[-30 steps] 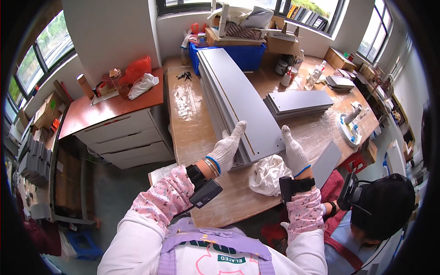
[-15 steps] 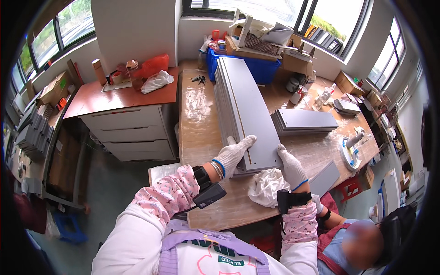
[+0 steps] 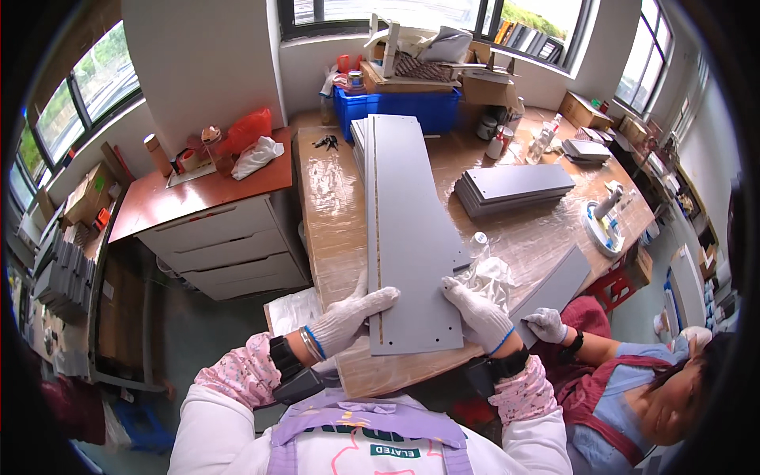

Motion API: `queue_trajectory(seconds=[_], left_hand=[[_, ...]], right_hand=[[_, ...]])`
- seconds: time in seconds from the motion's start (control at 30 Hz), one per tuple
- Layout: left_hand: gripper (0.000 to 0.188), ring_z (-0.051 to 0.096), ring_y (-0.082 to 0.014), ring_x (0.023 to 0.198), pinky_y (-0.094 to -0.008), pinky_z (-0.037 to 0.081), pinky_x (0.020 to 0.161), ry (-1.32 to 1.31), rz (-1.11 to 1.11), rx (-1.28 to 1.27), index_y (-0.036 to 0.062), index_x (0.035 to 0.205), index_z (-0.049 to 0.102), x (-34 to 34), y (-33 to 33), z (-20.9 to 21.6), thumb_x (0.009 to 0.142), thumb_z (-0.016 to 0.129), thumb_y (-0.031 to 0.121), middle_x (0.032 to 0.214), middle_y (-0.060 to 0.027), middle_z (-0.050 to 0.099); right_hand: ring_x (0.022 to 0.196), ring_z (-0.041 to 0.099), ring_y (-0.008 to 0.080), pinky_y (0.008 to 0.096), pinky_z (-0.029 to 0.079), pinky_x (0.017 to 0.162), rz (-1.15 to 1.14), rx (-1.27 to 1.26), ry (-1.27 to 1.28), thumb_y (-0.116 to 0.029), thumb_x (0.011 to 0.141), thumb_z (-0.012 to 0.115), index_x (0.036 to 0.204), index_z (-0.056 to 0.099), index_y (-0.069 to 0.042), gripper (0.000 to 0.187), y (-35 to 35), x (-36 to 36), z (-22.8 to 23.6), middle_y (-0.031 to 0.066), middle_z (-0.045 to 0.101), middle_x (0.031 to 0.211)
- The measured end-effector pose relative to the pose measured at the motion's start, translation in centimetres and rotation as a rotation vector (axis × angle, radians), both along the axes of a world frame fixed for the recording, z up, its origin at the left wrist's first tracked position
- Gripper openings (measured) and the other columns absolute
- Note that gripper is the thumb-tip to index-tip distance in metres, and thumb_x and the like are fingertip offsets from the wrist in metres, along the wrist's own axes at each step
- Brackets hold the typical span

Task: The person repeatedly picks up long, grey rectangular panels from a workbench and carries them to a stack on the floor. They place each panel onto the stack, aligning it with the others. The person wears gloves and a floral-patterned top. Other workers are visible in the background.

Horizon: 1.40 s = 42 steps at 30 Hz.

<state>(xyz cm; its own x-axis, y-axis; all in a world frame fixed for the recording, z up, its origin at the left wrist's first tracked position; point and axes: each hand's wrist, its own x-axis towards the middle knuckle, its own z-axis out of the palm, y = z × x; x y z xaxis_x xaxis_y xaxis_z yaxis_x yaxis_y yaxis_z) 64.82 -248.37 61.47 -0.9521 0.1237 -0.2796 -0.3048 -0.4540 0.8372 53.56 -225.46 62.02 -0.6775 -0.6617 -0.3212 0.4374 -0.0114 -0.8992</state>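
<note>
A long grey panel [image 3: 410,222] with a curved right edge, a thin groove along its left side and small holes near its ends lies between my hands. Its near end reaches out over the front part of the table. My left hand [image 3: 347,318], in a white knitted glove, grips the left edge with the thumb on top. On the opposite edge my gloved right hand [image 3: 480,313] holds on in the same way. Beneath the far end, a stack of similar panels [image 3: 359,148] shows. Just beyond my right hand lies a crumpled white cloth [image 3: 492,277] beside a small clear bottle [image 3: 479,244].
On the plastic-covered table [image 3: 332,229] stand a shorter stack of grey panels [image 3: 513,188], a blue crate [image 3: 396,111] and a round white container [image 3: 599,229]. A co-worker's gloved hand [image 3: 546,324] touches another grey panel [image 3: 558,281] at right. A drawer cabinet [image 3: 226,237] stands left.
The top panel has slid off its stack toward me, both hands moving with it. The view has shifted slightly. The co-worker's hand now shows on the panel at right.
</note>
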Motion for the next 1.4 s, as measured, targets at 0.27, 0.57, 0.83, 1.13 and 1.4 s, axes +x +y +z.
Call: queue_trajectory(seconds=[0.27, 0.57, 0.83, 1.13, 1.4], left_hand=[[0.084, 0.037, -0.0211, 0.134, -0.0355, 0.035, 0.111, -0.053, -0.169, 0.007, 0.0076, 0.154, 0.008, 6.0, -3.4, 3.7, 0.092, 0.061, 0.027, 0.15, -0.0137, 0.029], [0.049, 0.065, -0.0138, 0.093, -0.0259, 0.054, 0.079, -0.118, 0.035, -0.012, 0.0032, 0.124, 0.054, 12.0, -15.8, 1.7, 0.098, 0.051, 0.045, 0.106, -0.0065, 0.065], [0.085, 0.043, -0.0277, 0.13, -0.0424, 0.033, 0.109, -0.041, 0.397, 0.431, 0.0061, 0.139, 0.043, 16.7, -19.5, -0.5, 0.087, 0.045, 0.074, 0.139, -0.0109, 0.049], [0.064, 0.056, -0.0268, 0.118, -0.0461, 0.05, 0.095, 0.106, 0.446, 0.323, 0.0101, 0.135, 0.044, 16.8, -18.4, 0.9, 0.091, 0.055, 0.056, 0.128, -0.0099, 0.055], [0.054, 0.063, -0.0255, 0.104, -0.0417, 0.057, 0.083, 0.048, 0.606, 0.21, 0.0105, 0.127, 0.049, 14.4, -21.6, 1.8, 0.091, 0.057, 0.05, 0.116, -0.0079, 0.06]], right_hand=[[0.106, 0.058, 0.0169, 0.0322, 0.05, 0.086, -0.148, -0.087, -0.173, -0.043, 0.091, 0.064, 0.134, 0.046, -0.006, 0.06, -5.8, 2.7, 0.0, 0.0086, 0.058, 0.12], [0.108, 0.056, 0.0205, 0.0346, 0.051, 0.084, -0.522, -0.133, -0.171, -0.05, 0.082, 0.071, 0.153, 0.016, -0.005, 0.1, -15.1, 13.4, -0.5, 0.0121, 0.049, 0.131], [0.098, 0.061, 0.0225, 0.0361, 0.054, 0.074, -0.715, -0.131, -0.136, -0.054, 0.081, 0.071, 0.146, 0.028, 0.0, 0.095, -23.8, 16.4, -0.2, 0.0147, 0.055, 0.12], [0.117, 0.053, 0.0304, 0.0374, 0.047, 0.09, -0.755, 0.084, -0.089, -0.063, 0.081, 0.065, 0.151, 0.017, -0.001, 0.105, -27.6, 16.5, -1.0, 0.0214, 0.048, 0.135], [0.066, 0.053, 0.0094, 0.0217, 0.044, 0.058, -0.126, -0.027, -0.028, -0.026, 0.097, 0.056, 0.098, 0.061, -0.01, 0.017, -15.7, 6.1, 5.1, -0.0028, 0.056, 0.077]])
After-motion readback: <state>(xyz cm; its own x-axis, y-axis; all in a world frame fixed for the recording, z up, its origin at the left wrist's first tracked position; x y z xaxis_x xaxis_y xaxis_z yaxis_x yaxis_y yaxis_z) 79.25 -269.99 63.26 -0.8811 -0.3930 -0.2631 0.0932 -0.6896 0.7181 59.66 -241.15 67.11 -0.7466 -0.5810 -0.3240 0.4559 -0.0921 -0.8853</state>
